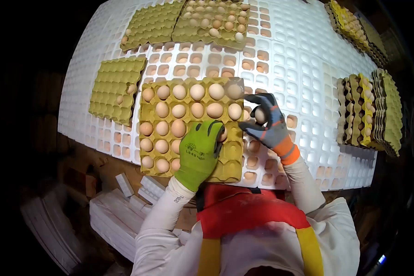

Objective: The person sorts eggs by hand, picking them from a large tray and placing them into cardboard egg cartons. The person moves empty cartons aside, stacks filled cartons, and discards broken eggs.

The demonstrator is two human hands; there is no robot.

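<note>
An olive-yellow egg tray (pixel 237 158) lies in front of me, with rows of pale brown eggs (pixel 197 92) in its cups. My left hand (pixel 198 154), in a green glove, is over the tray's lower middle. Its fingers curl around an egg (pixel 223 134), of which only part shows. My right hand (pixel 272 123), in a grey and orange glove, is just off the tray's right edge. An egg (pixel 260 115) sits within its bent fingers, while the thumb and forefinger are spread apart. The left glove hides some cups beneath it.
White foam trays (pixel 303 87) with square cells cover the table, several cells holding eggs. More egg trays lie at the left (pixel 115 92) and back (pixel 211 23). Stacked trays (pixel 370 110) with eggs stand at the right. White foam blocks (pixel 112 216) are below the table's left edge.
</note>
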